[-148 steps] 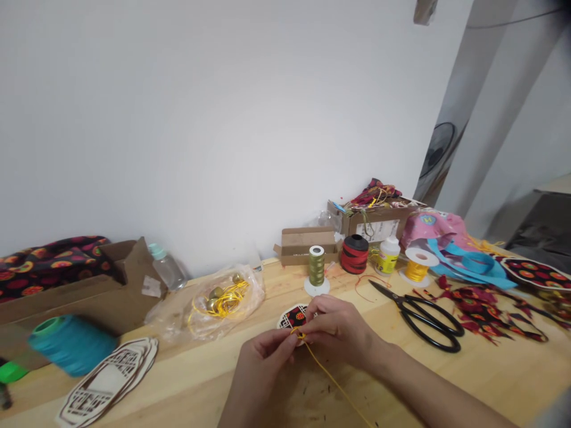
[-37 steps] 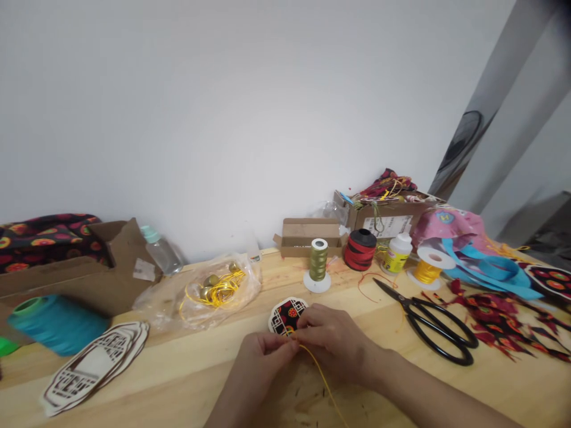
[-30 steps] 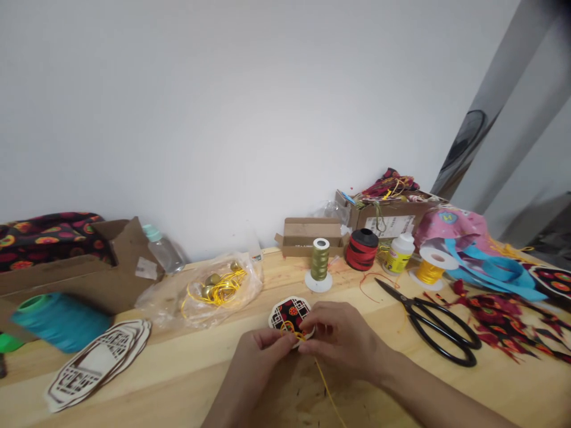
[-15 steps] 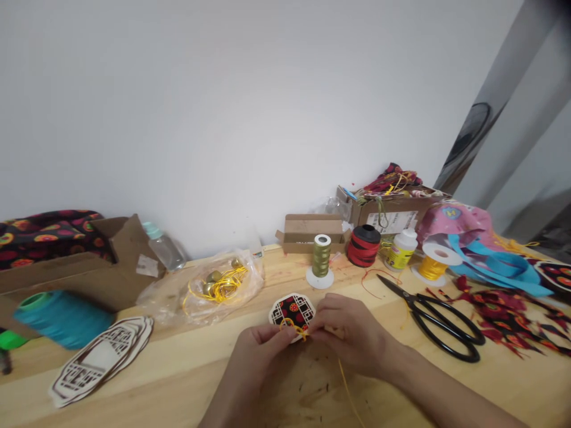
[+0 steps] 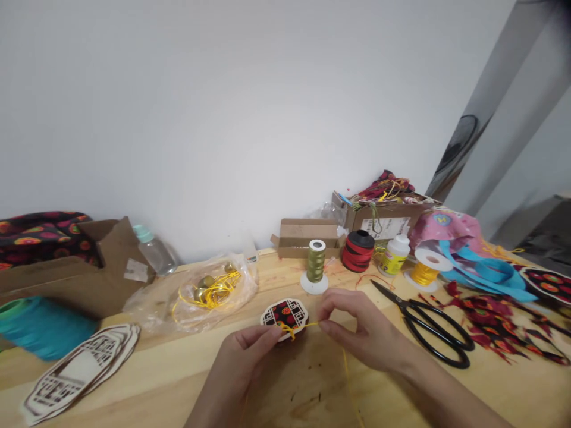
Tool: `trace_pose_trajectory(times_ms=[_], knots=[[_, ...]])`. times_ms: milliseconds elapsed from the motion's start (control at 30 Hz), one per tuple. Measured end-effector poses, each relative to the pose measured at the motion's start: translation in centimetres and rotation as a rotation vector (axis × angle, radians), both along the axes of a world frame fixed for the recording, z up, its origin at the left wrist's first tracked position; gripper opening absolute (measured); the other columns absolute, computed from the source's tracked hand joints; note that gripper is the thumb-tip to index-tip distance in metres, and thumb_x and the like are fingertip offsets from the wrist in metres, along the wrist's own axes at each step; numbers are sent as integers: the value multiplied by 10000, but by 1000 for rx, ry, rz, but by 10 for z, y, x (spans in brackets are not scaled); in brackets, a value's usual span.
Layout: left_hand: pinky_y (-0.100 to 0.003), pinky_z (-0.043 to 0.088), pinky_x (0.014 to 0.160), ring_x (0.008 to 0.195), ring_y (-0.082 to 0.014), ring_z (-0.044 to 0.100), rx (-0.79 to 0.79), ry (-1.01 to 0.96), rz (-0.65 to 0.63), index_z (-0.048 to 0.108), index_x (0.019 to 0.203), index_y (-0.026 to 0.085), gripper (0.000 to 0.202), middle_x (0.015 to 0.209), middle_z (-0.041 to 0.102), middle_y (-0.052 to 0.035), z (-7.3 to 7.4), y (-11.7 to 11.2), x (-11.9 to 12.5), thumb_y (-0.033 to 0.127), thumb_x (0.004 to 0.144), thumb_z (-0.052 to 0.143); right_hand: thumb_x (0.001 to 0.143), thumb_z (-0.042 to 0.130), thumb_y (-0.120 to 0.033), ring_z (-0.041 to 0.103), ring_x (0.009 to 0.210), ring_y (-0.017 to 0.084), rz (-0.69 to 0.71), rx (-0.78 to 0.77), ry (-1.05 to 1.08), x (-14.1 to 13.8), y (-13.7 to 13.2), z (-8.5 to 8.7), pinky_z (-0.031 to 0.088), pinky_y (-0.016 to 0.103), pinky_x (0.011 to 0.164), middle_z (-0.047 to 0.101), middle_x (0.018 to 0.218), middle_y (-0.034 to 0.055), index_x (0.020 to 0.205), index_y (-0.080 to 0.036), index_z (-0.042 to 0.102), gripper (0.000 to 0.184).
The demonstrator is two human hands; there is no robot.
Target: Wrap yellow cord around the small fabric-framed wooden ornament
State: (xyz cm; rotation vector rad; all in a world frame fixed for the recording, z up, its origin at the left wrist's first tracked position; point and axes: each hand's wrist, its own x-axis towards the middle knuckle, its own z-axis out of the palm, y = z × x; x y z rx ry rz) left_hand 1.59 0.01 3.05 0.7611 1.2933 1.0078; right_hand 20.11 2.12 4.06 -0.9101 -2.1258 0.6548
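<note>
Held a thin yellow cord taut, close over the pale wooden tabletop.
Pinched its knot with the left hand against a small round wooden lattice disc faced in black-and-red fabric; gripped the other end with the right hand. Beyond, an olive thread spool. Might slip the knot if tugged unevenly.

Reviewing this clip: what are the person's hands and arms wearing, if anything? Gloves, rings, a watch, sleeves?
Nothing shows on them. The left hand and right hand are bare, with no gloves, and no rings on the fingers that face the camera. Both wrists are free of a watch or band. The forearms run to the bottom edge uncovered; no sleeve comes into view.
</note>
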Motion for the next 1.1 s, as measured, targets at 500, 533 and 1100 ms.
trace_pose_trajectory(times_ms=[500,533,1100], knots=[[-244,401,599,607,-180,568,64,3,-149,714,691,145,232,555,689,-30,-9,-2,3,329,562,659,791,447,-212,498,600,105,-78,171,-11,-27,-6,-33,404,193,531,540,686,28,849,-203,621,184],[-249,403,602,608,-184,572,60,1,-153,714,695,143,231,554,689,-31,-9,-2,3,325,563,659,795,436,-205,485,590,102,-73,178,-39,-27,-7,-32,393,191,520,524,676,24,858,-209,623,197],[-244,405,581,606,-183,589,-1,-98,-161,706,723,122,230,553,691,-56,-5,-3,2,271,550,673,781,393,-126,411,567,99,2,150,-68,-23,-8,-29,295,200,481,391,636,-9,903,-225,603,262]])
